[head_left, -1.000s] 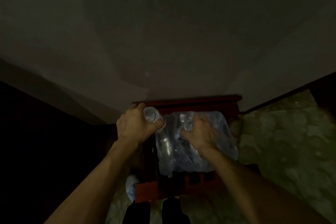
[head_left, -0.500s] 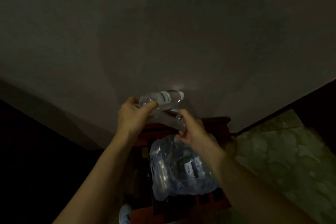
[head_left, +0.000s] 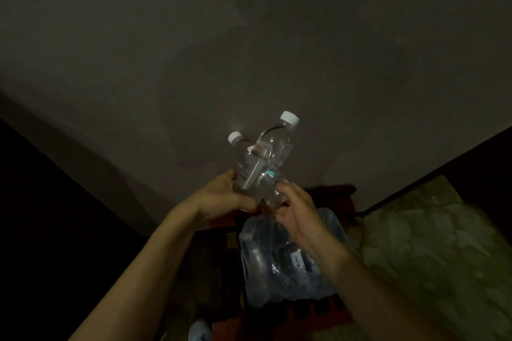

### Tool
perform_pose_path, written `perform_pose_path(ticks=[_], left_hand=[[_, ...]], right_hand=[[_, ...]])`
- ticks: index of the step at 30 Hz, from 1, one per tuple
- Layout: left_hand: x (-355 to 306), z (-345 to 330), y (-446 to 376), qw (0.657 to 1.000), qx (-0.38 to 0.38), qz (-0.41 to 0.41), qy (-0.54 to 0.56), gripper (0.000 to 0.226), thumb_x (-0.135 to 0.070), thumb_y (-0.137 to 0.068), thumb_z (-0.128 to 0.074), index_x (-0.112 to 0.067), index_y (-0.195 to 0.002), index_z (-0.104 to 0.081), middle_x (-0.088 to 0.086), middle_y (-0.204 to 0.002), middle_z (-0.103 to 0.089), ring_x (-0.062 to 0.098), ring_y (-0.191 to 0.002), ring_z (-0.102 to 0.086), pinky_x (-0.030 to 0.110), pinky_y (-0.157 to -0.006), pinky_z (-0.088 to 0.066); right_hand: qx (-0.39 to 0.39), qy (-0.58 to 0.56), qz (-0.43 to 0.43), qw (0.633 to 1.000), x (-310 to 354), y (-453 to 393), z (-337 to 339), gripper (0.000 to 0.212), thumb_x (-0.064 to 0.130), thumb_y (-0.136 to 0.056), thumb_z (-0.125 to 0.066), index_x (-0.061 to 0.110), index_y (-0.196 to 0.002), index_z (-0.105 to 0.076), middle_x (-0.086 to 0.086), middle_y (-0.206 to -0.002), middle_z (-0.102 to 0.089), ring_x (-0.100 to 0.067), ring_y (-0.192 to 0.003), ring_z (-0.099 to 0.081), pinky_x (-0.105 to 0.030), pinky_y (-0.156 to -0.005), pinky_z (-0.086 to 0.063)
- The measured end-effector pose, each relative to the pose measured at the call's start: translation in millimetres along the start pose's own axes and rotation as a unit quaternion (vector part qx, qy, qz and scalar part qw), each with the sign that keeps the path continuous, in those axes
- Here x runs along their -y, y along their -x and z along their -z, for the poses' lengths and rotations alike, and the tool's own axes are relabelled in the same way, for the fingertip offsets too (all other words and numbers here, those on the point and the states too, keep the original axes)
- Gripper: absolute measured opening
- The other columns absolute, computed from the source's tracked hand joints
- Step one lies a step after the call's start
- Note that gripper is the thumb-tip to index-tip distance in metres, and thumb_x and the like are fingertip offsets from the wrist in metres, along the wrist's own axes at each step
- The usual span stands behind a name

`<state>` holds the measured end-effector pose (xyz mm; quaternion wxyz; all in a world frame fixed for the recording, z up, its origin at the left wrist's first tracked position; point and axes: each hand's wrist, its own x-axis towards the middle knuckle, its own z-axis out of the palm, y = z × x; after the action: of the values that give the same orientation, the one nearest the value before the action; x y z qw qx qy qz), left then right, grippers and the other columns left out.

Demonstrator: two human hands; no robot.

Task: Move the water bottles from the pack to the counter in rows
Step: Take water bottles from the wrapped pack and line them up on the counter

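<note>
Dimly, both hands [head_left: 221, 196] [head_left: 297, 209] hide the bottles' [head_left: 248, 163] [head_left: 277, 147] bases

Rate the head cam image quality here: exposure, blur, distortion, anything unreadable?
Head view: badly underexposed, left side nearly black. The two white caps are the brightest spots; the clear bottles the left hand and right hand hold show faint glints. The pack is dim, its label print unreadable. Wide-angle bending at the edges; right floor slightly smeared.
</note>
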<state>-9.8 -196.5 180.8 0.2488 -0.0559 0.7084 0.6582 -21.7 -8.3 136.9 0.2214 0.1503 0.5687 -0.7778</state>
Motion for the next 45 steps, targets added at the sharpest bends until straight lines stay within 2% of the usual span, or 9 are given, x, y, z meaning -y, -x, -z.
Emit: perform_pose_path(ticks=[5, 10, 18, 23, 26, 29, 34, 37, 45], left_hand=[[6, -8, 23, 0.997, -0.034, -0.065, 0.025, 0.056, 0.004, -0.073, -0.075, -0.019, -0.121, -0.059, -0.002, -0.105, -0.074, 0.005, -0.093, -0.071, 0.014, -0.07, -0.054], [9, -15, 52, 0.99, -0.056, -0.121, 0.055, 0.035, -0.006, -0.082, -0.072, -0.031, -0.105, -0.06, -0.024, -0.09, -0.074, -0.01, -0.084, -0.068, 0.004, -0.061, -0.049], [8, -23, 119, 0.977, -0.145, -0.131, 0.081, 0.042, -0.029, -0.078, -0.077, -0.031, -0.115, -0.057, -0.023, -0.097, -0.073, -0.005, -0.086, -0.07, 0.004, -0.06, -0.05], [13, -33, 169, 0.969, -0.198, -0.145, 0.019, 0.046, -0.038, -0.072, -0.082, -0.03, -0.113, -0.064, -0.013, -0.106, -0.074, 0.003, -0.096, -0.071, 0.017, -0.073, -0.057], [7, -36, 199, 0.957, -0.25, -0.148, -0.016, 0.047, -0.038, -0.068, -0.085, -0.029, -0.11, -0.067, -0.003, -0.108, -0.073, 0.01, -0.099, -0.071, 0.031, -0.085, -0.057], [-12, -32, 228, 0.941, -0.273, -0.193, -0.044, 0.034, -0.029, -0.069, -0.086, -0.029, -0.098, -0.07, -0.011, -0.098, -0.076, 0.005, -0.089, -0.073, 0.017, -0.07, -0.058], [-50, -17, 264, 0.915, -0.32, -0.225, -0.096, 0.053, -0.039, -0.062, -0.089, -0.026, -0.109, -0.068, 0.0, -0.108, -0.072, 0.012, -0.099, -0.07, 0.035, -0.087, -0.059], [-64, 1, 285, 0.877, -0.392, -0.235, -0.149, 0.057, -0.04, -0.058, -0.091, -0.028, -0.109, -0.068, 0.0, -0.111, -0.064, 0.012, -0.101, -0.065, 0.038, -0.092, -0.055], [-44, 97, 374, 0.798, -0.512, -0.175, -0.264, 0.058, -0.037, -0.059, -0.085, -0.022, -0.11, -0.062, 0.005, -0.106, -0.061, 0.027, -0.094, -0.062, 0.041, -0.083, -0.054]], right_hand=[[0.053, -0.076, 0.016, 0.996, 1, 18, -10, 0.044, 0.019, -0.082, -0.07, 0.008, -0.123, -0.055, -0.024, -0.117, -0.068, -0.037, -0.11, -0.066, -0.044, -0.089, -0.056], [0.101, -0.073, 0.049, 0.991, 4, 45, -16, 0.055, 0.016, -0.084, -0.07, 0.012, -0.134, -0.047, -0.018, -0.127, -0.065, -0.031, -0.119, -0.062, -0.037, -0.091, -0.055], [0.118, 0.058, 0.082, 0.988, -3, 96, -32, 0.059, 0.029, -0.08, -0.075, 0.019, -0.133, -0.052, -0.009, -0.122, -0.069, -0.028, -0.119, -0.062, -0.043, -0.106, -0.044], [0.15, 0.085, 0.106, 0.979, -10, 128, -41, 0.091, 0.037, -0.066, -0.084, 0.024, -0.144, -0.039, -0.004, -0.129, -0.065, -0.023, -0.124, -0.058, -0.05, -0.112, -0.038], [0.171, 0.097, 0.106, 0.975, -10, 150, -51, 0.1, 0.042, -0.058, -0.088, 0.029, -0.144, -0.038, -0.005, -0.132, -0.063, -0.022, -0.124, -0.058, -0.048, -0.111, -0.039], [0.182, 0.11, 0.132, 0.968, -1, 170, -70, 0.082, 0.038, -0.061, -0.087, 0.033, -0.132, -0.046, 0.0, -0.119, -0.071, -0.014, -0.113, -0.066, -0.035, -0.101, -0.045], [0.177, 0.122, 0.193, 0.957, 31, 193, -108, 0.106, 0.025, -0.073, -0.083, 0.015, -0.154, -0.016, 0.0, -0.125, -0.068, -0.013, -0.111, -0.065, -0.022, -0.082, -0.051], [0.193, 0.133, 0.243, 0.941, 41, 198, -139, 0.069, 0.023, -0.071, -0.079, 0.026, -0.131, -0.045, 0.009, -0.101, -0.076, -0.003, -0.088, -0.071, -0.011, -0.061, -0.051], [0.193, 0.145, 0.296, 0.924, -10, 229, -286, 0.067, 0.024, -0.063, -0.086, 0.026, -0.118, -0.048, -0.007, -0.11, -0.072, -0.019, -0.1, -0.071, -0.025, -0.074, -0.056]])
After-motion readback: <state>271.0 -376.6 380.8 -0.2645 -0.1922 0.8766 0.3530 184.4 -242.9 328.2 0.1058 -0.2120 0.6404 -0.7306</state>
